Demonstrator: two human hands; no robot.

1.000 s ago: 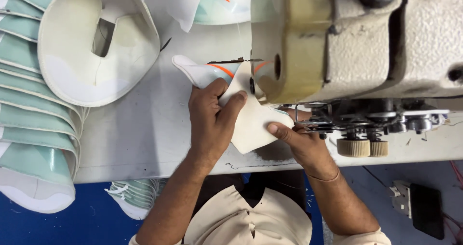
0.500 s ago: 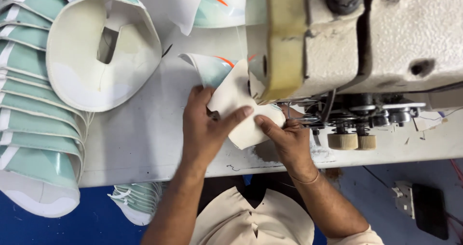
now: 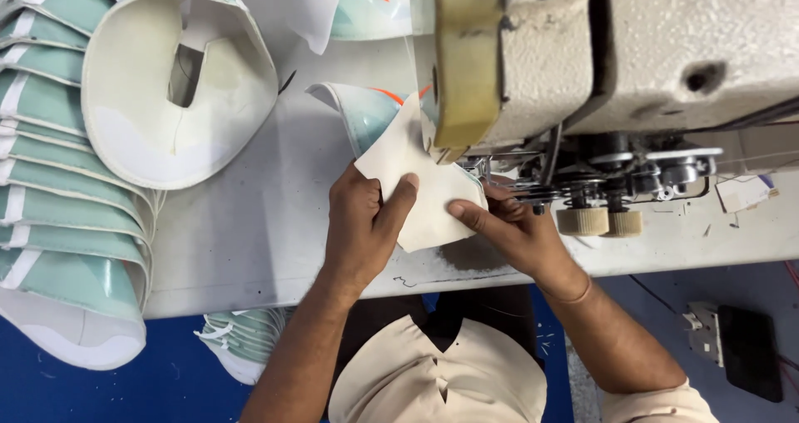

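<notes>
While under the sewing machine [image 3: 583,65], cream shoe piece [image 3: 420,194] pinched between left hand [image 3: 362,223] and right hand [image 3: 508,231].

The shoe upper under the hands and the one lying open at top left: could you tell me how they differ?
The held upper is folded, pressed by both hands, left hand and right hand, at the sewing machine. The open upper lies untouched, spread in a curved ring, its cream lining up. The held upper looks smaller. Both show cream lining and mint-green outsides.
</notes>
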